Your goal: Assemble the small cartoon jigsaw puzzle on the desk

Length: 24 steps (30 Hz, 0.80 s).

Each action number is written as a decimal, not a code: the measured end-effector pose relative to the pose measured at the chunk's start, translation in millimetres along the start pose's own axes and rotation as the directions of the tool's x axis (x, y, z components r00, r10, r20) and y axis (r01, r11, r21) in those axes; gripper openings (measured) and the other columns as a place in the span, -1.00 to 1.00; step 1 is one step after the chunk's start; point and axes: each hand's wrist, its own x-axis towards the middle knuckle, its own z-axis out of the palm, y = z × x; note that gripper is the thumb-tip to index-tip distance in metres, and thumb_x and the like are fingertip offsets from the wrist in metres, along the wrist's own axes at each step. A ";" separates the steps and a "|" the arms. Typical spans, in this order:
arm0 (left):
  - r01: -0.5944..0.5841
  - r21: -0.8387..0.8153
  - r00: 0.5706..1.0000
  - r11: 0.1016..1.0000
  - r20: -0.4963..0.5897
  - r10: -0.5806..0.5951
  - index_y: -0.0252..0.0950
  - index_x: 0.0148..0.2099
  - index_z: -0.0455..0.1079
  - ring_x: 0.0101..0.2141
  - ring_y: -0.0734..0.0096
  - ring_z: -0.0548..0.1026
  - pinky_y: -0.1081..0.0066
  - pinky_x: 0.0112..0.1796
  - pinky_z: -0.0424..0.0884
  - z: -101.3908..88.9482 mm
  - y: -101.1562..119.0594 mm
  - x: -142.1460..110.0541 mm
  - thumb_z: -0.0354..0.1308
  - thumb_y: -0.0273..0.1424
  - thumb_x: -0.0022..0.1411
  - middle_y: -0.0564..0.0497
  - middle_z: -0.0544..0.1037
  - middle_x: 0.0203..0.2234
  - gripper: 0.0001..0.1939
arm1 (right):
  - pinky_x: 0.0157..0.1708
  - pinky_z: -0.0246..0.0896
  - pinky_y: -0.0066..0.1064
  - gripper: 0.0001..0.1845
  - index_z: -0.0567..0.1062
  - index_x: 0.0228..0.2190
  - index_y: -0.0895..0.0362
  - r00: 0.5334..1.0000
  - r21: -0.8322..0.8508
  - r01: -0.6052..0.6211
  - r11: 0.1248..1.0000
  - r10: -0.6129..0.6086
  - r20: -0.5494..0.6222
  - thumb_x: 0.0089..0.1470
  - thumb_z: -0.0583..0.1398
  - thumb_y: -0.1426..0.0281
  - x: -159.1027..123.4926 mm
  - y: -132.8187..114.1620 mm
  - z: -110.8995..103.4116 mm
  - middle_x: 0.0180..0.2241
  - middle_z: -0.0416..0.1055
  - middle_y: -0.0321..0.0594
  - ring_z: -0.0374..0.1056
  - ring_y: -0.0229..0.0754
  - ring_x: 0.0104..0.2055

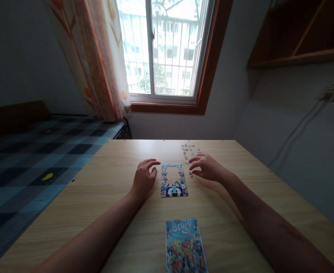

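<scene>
A partly joined jigsaw puzzle (174, 190) lies flat on the wooden table, its outer frame linked and bare wood showing through the middle. A blue dog's face fills its near edge. To its left, my left hand (144, 176) has its fingers apart and holds nothing. My right hand (206, 167) hovers over the puzzle's right side with fingers spread. Just below its thumb lies a loose puzzle piece (191, 175). More loose puzzle pieces (184, 153) lie in loose rows beyond; the hand hides some of them.
A picture card reading "Bluey" (186, 246) lies at the near side of the table (113, 167). On the left is a bed with a checked cover (78, 149). A window (172, 57) with a curtain (99, 68) stands behind, and a shelf (300, 57) hangs on the right.
</scene>
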 end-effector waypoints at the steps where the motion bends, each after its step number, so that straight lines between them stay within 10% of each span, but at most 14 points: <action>1: 0.002 -0.002 1.000 1.000 0.003 -0.002 -0.22 -0.15 0.61 0.01 0.14 0.51 0.07 0.15 0.39 0.0 -0.1 0.1 0.03 -0.48 0.19 -0.06 0.62 -0.07 -0.68 | 0.12 0.22 -0.09 -0.83 0.70 -0.26 -0.02 0.999 0.024 -0.005 1.000 0.004 0.034 0.09 0.35 0.44 0.0 -0.3 -1.3 -0.07 0.61 -0.19 0.44 -0.01 0.03; 24: -0.009 -0.027 1.000 1.000 0.010 0.009 -0.22 -0.16 0.60 -0.02 0.15 0.52 0.04 0.13 0.41 1.7 -4.3 1.0 0.05 -0.48 0.18 -0.06 0.63 -0.09 -0.69 | -0.45 0.09 -0.39 -0.81 0.62 -0.42 0.12 0.904 0.162 -0.339 0.927 0.273 0.328 0.05 0.33 0.24 -0.5 3.0 -0.3 -0.39 0.58 -0.19 0.40 -0.17 -0.38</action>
